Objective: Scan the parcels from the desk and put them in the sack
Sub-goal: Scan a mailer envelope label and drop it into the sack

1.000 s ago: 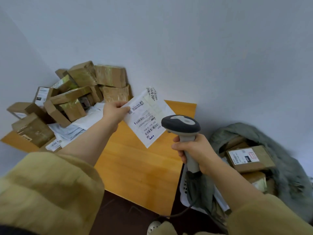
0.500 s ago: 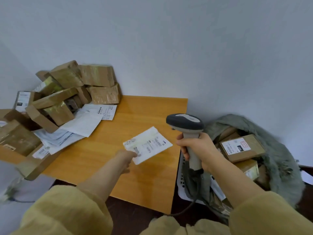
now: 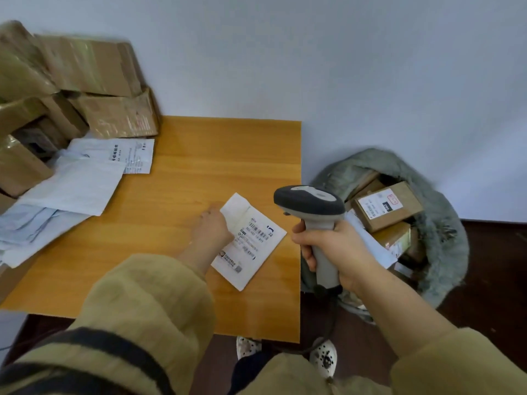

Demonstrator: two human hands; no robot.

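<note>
While two loose olive-green sleeves (image 3: 148, 309) fill the near edge of the view, a pair of white speckled shoes (image 3: 323, 357) shows between them on the dark brown floor (image 3: 499, 266). Beyond the sleeves, the left hand (image 3: 212, 232) reaches over the orange-brown wooden table (image 3: 199, 155). Its fingers clasp the left edge of a flat white paper parcel (image 3: 256, 252) whose printed barcode label faces up. The parcel lies low over the table's right part; whether it touches the wood cannot be told. Just to its right, past the table's edge, the right hand (image 3: 333, 252) has its fingers clenched round the pale handle of a grey handheld barcode scanner (image 3: 309, 201), whose dark head sits above the hand, near the parcel's right corner. Behind that hand, an open grey-green fabric sack (image 3: 447, 252) sits on the floor against the pale wall (image 3: 342, 67), holding brown cardboard boxes (image 3: 387, 205) with white labels. Farther left on the table, loose white mailer bags (image 3: 74, 186) spread before a heap of brown taped cardboard parcels (image 3: 94, 72) in the far corner.
</note>
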